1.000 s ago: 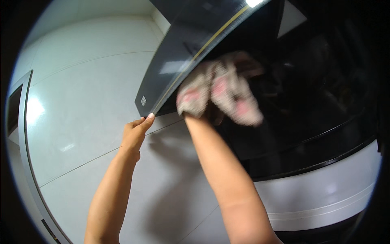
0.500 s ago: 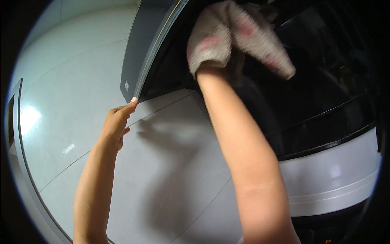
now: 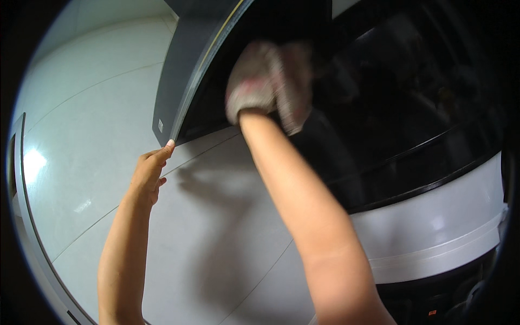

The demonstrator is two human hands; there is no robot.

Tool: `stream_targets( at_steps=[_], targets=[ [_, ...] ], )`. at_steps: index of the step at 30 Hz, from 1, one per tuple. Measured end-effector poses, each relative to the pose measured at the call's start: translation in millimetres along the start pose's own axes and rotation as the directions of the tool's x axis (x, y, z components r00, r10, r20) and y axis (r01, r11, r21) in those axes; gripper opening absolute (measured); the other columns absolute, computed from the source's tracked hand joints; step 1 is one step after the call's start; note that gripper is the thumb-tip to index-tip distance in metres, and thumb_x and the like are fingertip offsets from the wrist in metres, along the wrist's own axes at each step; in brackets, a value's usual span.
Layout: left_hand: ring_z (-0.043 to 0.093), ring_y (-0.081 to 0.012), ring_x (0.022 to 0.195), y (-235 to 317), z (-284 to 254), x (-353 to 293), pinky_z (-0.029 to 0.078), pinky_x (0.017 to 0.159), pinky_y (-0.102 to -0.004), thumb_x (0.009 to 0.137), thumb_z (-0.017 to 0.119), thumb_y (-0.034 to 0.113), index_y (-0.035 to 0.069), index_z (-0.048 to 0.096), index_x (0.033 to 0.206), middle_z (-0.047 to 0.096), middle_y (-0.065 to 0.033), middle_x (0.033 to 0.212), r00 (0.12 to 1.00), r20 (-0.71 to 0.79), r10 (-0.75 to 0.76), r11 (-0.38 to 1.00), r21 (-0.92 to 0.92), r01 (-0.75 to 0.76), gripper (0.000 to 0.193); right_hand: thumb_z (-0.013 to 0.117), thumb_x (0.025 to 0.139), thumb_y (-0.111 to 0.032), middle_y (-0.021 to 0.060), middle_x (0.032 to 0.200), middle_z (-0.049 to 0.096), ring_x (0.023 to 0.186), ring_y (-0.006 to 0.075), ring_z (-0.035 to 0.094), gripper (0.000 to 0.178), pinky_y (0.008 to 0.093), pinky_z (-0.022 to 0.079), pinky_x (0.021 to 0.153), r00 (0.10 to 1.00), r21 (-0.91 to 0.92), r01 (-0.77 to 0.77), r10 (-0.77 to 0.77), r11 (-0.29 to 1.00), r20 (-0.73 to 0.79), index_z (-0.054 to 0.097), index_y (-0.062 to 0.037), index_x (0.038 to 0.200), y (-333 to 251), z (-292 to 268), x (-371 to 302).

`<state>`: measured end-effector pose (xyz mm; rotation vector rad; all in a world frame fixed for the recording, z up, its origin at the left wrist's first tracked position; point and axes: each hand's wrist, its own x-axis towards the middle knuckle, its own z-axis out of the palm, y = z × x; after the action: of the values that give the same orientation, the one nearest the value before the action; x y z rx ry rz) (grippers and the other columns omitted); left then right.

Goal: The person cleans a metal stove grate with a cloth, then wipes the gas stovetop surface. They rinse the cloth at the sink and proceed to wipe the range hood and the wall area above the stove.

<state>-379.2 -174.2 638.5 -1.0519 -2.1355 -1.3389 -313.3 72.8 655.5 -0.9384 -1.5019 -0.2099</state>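
Observation:
My left hand [image 3: 149, 173] pinches the lower corner of a dark grey panel [image 3: 179, 76], its thumb on the pale edge and some fingers hidden behind. A fluffy greyish cloth [image 3: 252, 81] with pink patches wraps my right hand, hiding it to the wrist; only the forearm shows. One end of the cloth hangs loose to the right. Both cloth and hand are blurred, in front of a black glossy surface [image 3: 379, 135] beside the panel. Whether the cloth touches that surface I cannot tell.
A pale tiled floor [image 3: 200, 254] lies below, with my arms' shadow on it. White glossy bodywork or casing [image 3: 433, 233] curves along the right under the black surface. At far left runs a grey frame [image 3: 24, 184]. A small orange mark [image 3: 432, 312] shows at lower right.
My right hand and the cloth have moved down and to the left, toward the panel. The panel's corner and my left hand have shifted slightly down and left in view.

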Motion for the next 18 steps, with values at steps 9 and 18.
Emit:
stream_targets(
  at_steps=[9,18],
  targets=[
    [0.034,-0.0282,0.128,23,30,2,0.026,0.103,-0.0556,0.08,0.068,0.053,-0.003,0.052,0.124,0.044,-0.0153,0.133,0.995,0.074,0.073,0.994,-0.085,-0.066,0.073,0.048,0.092,-0.025,0.004,0.101,0.061,0.1,0.0172,0.054,0.024,0.0319,0.042,0.089,0.981,-0.172,-0.099,0.067,0.98,-0.18,0.06,-0.0121,0.107,-7,-30,-20],
    [0.038,-0.0287,0.124,-4,9,5,0.024,0.103,-0.0595,0.08,0.068,0.047,0.0,0.056,0.112,0.047,-0.0151,0.127,0.998,-0.061,0.029,0.996,-0.085,-0.035,0.058,0.047,0.091,-0.022,0.0041,0.097,0.062,0.098,0.0172,0.054,0.024,0.0337,0.041,0.084,0.99,0.068,0.134,-0.137,0.989,0.039,0.067,-0.012,0.1,-67,-33,-80]
  ],
)
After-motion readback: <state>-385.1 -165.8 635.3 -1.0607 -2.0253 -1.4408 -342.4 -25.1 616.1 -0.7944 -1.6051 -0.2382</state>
